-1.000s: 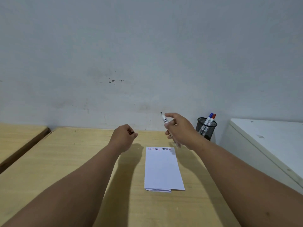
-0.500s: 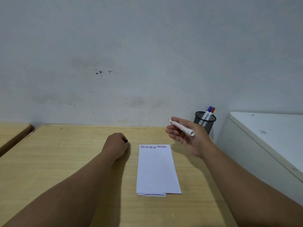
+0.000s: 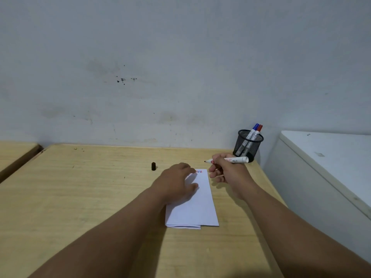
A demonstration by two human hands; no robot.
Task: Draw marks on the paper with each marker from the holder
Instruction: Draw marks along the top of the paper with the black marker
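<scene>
A folded white paper (image 3: 197, 205) lies on the wooden table (image 3: 80, 197), with short red and blue marks along its far edge. My left hand (image 3: 176, 182) rests flat on the paper's upper left part, fingers spread. My right hand (image 3: 226, 171) grips an uncapped white marker (image 3: 233, 160), tip pointing left just beyond the paper's far right corner. The marker's black cap (image 3: 153, 166) stands upright on the table left of the paper. A black mesh holder (image 3: 248, 145) at the back right contains a blue-capped and a red-capped marker.
A grey wall rises right behind the table. A white cabinet (image 3: 325, 167) stands close to the table's right edge. Another wooden surface (image 3: 14, 155) adjoins at the far left, separated by a gap.
My left hand set the black cap on the table and moved right onto the paper. My right hand turned the marker tip leftward and lowered it toward the paper's far edge.
</scene>
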